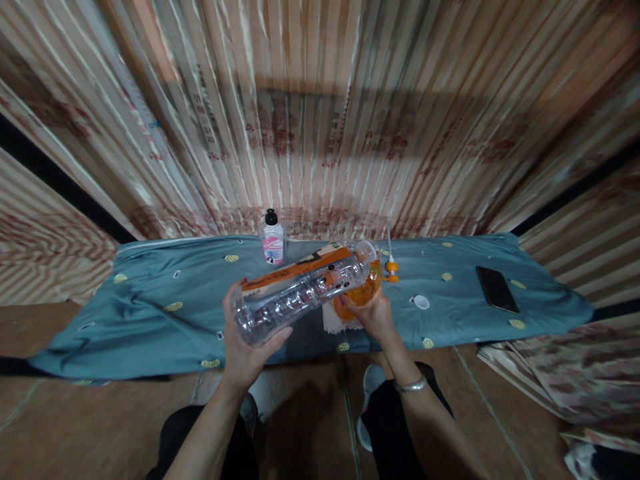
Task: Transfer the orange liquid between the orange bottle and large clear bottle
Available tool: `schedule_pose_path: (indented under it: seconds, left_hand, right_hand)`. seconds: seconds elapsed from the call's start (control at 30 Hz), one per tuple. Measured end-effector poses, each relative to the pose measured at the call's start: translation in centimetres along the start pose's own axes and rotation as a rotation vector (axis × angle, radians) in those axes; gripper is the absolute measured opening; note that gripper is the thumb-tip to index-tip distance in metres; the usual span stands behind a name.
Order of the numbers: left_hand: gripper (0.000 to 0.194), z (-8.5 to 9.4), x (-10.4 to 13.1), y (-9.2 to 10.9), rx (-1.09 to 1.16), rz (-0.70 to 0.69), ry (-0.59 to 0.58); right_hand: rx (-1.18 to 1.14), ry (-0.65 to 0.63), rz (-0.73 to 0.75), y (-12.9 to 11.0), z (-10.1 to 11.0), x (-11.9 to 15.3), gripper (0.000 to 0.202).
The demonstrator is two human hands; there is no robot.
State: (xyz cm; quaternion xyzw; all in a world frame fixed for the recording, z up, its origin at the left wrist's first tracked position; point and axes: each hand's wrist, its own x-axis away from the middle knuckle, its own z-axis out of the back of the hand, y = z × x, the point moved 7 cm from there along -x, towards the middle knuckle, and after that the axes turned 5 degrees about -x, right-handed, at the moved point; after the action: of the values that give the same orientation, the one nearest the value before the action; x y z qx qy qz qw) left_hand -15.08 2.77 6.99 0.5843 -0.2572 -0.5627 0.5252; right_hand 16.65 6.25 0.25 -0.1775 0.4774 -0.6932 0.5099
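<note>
My left hand (pixel 250 350) is closed round the base of a large clear plastic bottle (pixel 295 293) with an orange and white label. The bottle is tilted, its neck pointing right and lying over a smaller bottle of orange liquid (pixel 357 303). My right hand (pixel 373 313) grips that orange bottle from the right side. Whether the two mouths touch is hard to make out. A white cloth or tissue (pixel 333 322) lies under the orange bottle. Just beyond it rests an orange pump top (pixel 391 268) with a clear tube.
A clear bottle with a black cap and pink label (pixel 273 240) stands at the back. A white round cap (pixel 421 303) and a black phone (pixel 497 289) lie to the right on the teal cloth (pixel 145 300). Striped curtains (pixel 320 133) hang behind and at both sides.
</note>
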Motion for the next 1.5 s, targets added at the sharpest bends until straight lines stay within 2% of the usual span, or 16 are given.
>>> schedule_pose_path:
  seconds: [0.23,0.63,0.87,1.17,1.5]
  left_hand:
    - [0.103,-0.1,0.0,0.1,0.019,0.003,0.002]
    - [0.104,-0.1,0.0,-0.2,0.015,0.016,-0.004]
    - [0.101,-0.1,0.0,0.3,0.003,-0.025,0.015]
    - [0.107,-0.4,0.1,-0.6,0.066,0.025,-0.023]
    - [0.107,-0.6,0.2,-0.8,0.089,0.058,-0.032]
  right_hand:
    - [-0.013,-0.008,0.004,0.1,0.0,0.0,0.093]
    - [-0.012,0.008,0.029,0.2,-0.1,0.0,0.078]
    - [0.005,-0.015,0.009,-0.1,0.0,0.0,0.084]
    - [0.014,-0.001,0.022,0.5,-0.1,-0.1,0.08]
    - [-0.001,-0.025,-0.01,0.8,-0.1,-0.2,0.089]
